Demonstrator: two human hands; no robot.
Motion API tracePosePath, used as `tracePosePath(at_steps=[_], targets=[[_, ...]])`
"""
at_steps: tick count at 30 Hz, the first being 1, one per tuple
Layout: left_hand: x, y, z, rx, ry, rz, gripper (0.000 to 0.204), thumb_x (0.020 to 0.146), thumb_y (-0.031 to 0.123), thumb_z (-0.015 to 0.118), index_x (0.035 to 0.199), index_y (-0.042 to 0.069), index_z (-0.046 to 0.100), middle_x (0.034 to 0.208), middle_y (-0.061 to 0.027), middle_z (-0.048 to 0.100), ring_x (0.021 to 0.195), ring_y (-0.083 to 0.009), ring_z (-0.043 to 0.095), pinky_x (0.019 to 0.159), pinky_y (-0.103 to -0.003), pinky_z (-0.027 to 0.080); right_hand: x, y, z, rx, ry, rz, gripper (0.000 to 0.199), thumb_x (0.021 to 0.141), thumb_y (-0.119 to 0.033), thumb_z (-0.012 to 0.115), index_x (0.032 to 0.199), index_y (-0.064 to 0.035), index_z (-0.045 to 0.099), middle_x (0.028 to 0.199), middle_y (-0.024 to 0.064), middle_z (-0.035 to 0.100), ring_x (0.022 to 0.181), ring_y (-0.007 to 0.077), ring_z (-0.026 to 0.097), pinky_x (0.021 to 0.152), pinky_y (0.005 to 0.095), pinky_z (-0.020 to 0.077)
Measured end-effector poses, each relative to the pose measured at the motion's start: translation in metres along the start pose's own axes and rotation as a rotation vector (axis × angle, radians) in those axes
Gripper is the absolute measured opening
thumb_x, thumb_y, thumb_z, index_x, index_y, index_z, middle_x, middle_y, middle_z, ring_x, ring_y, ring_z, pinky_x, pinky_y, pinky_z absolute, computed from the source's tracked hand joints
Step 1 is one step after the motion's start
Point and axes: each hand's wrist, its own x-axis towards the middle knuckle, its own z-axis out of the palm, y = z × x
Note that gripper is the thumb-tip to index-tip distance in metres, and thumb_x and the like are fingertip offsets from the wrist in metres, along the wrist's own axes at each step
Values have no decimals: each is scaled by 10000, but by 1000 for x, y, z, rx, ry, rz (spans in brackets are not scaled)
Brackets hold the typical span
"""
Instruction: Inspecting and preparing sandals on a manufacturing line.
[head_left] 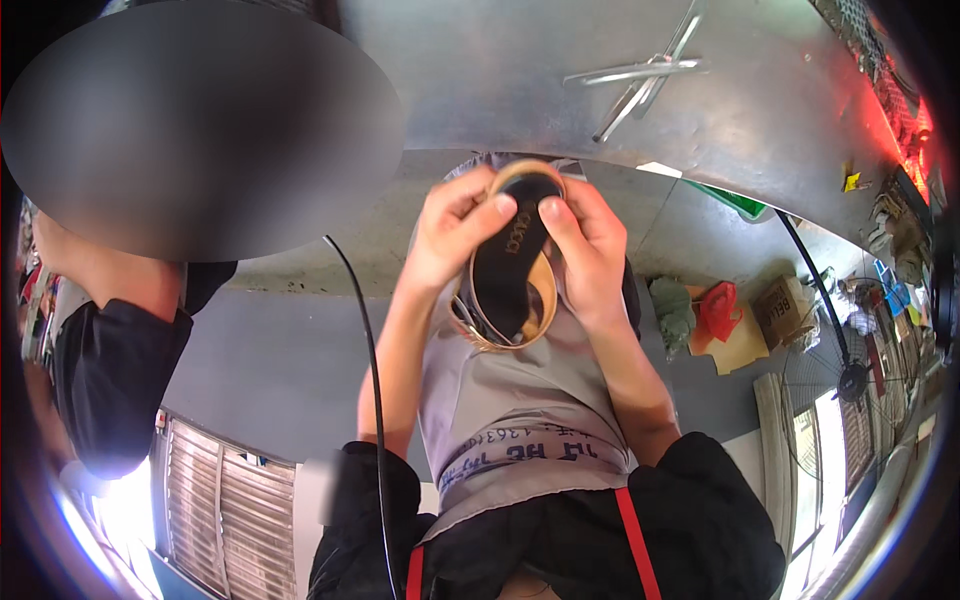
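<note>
A shoe (512,265) with a black insole and tan lining is held in front of my apron, its rounded heel end farthest from me. Gold-coloured trim shows along its near end. My left hand (462,222) grips the left side of the heel end, thumb pressed on the insole. On the opposite side, my right hand (588,240) is closed on the same end, and its thumb also rests on the insole. The fingers behind the shoe are partly hidden.
Beyond my hands runs a metal worktable (470,90) with several thin metal strips (650,72) crossed on it. A dark cable (370,360) hangs by my left arm. Another person's sleeve (120,370) is at left. Bags and a cardboard box (782,312) lie right, near a fan (850,382).
</note>
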Motion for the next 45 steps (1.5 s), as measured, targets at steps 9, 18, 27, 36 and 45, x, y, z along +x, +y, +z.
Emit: tracePosePath(at_steps=[9,18,27,36,45], targets=[[-3,35,14,287,-33,297,211,758,183,643,796,1,544,590,-61,458,498,-151,442,491,-289,367,-16,-38,-6,-129,-223,-36,277,957,-129,649,1174,39,609,953,34,666,834,72,586,736,222,478],[-1,30,13,494,-70,249,329,788,295,634,830,-21,550,598,-48,509,549,-133,468,516,-298,393,-13,-42,-8,-304,-232,-20,263,948,-129,650,1145,41,618,924,44,654,822,74,585,742,231,480],[4,28,14,278,-54,216,234,825,211,601,737,7,528,565,-83,405,503,-167,397,487,-331,375,-11,-39,-7,-423,-254,-114,255,944,-139,624,1136,29,622,804,47,633,695,83,565,654,245,472],[4,26,15,276,-9,183,272,829,255,574,749,-5,577,584,-68,445,533,-147,414,509,-305,371,-11,-42,0,-561,-231,-154,231,929,-137,637,1107,10,629,794,58,648,657,92,573,612,249,476],[0,20,2,267,-147,92,478,803,458,551,909,-7,531,788,-65,596,714,-134,508,653,-276,404,-4,-33,-2,-412,-216,-12,190,943,-140,621,1053,15,617,778,24,605,701,66,539,645,236,452]])
